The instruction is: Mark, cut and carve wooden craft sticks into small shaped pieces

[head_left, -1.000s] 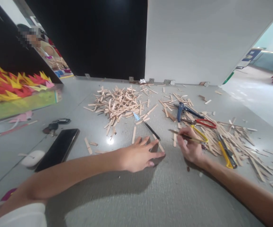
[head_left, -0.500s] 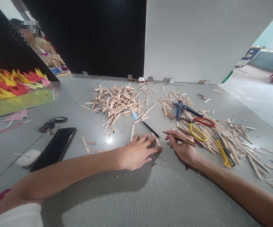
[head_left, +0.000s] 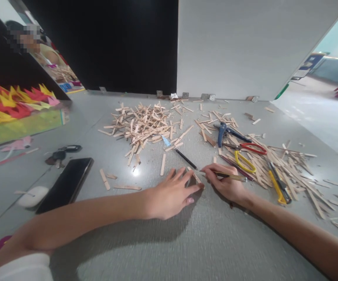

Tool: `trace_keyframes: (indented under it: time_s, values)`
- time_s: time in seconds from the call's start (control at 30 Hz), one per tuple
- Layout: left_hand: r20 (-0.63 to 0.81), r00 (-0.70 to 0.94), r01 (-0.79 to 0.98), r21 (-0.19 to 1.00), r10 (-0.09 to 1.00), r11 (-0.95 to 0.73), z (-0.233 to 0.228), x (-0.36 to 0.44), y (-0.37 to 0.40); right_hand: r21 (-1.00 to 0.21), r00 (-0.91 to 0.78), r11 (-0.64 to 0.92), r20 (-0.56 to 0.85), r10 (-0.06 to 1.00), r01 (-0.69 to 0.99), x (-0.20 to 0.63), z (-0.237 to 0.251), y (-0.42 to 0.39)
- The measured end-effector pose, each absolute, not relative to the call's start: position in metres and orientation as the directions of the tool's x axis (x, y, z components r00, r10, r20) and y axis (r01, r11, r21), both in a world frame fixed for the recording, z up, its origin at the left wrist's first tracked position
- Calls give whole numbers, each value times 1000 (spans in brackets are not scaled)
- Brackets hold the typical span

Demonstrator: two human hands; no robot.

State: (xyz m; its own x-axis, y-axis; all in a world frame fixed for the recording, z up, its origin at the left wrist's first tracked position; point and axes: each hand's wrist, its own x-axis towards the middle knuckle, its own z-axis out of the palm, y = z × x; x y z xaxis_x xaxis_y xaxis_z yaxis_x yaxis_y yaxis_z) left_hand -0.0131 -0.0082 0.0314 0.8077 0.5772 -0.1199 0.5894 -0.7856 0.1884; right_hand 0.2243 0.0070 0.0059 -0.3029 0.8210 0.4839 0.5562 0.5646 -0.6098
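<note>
My left hand [head_left: 170, 195] lies palm down on the grey surface with its fingers spread. Its fingertips press on a short wooden craft stick [head_left: 196, 176]. In my right hand [head_left: 229, 186] is a pencil [head_left: 229, 175], gripped as for writing. The pencil's tip points left, at or very near that stick; whether it touches is not clear. Just beyond both hands lies a slim black pen-like stick [head_left: 185, 158]. Another loose craft stick [head_left: 163, 164] rests in front of my left fingers.
A heap of craft sticks [head_left: 144, 127] lies ahead. To the right are blue-handled cutters [head_left: 222, 133], scissors [head_left: 245, 160], a yellow utility knife [head_left: 277, 183] and cut strips. At left lie a phone [head_left: 66, 185], keys [head_left: 59, 156] and a white case [head_left: 33, 196]. Upright panels [head_left: 224, 47] stand behind; a person sits beyond.
My right hand has brought the pencil's tip down and left to the stick under my left fingers. My left hand has shifted slightly towards me.
</note>
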Motion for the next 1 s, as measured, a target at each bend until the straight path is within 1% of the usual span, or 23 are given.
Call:
trace_keyframes:
  time_s: [0.1,0.17,0.33,0.47,0.57,0.67,0.77,1.0]
  values:
    - [-67,783,620,169,618,-767,23,-10,-14,-611,-306,569,486,818,550,224,8,7]
    - [-31,763,644,132,646,-754,16,-7,-20,-622,-306,556,470,828,551,223,9,7]
    - [24,740,671,53,673,-740,2,-1,-29,-631,-307,542,450,838,555,223,5,10]
    - [30,742,669,36,670,-743,-4,0,-31,-614,-324,559,459,827,557,224,1,11]
    - [63,736,673,33,674,-739,-7,-1,-32,-581,-344,593,488,802,558,225,-1,10]
    - [106,723,683,41,683,-729,-10,-1,-33,-552,-309,590,521,796,589,226,-2,10]
    - [104,715,692,37,691,-721,-9,0,-33,-536,-285,570,523,804,623,226,0,10]
    - [83,716,696,0,694,-718,-6,2,-33,-516,-319,575,503,803,634,224,2,9]
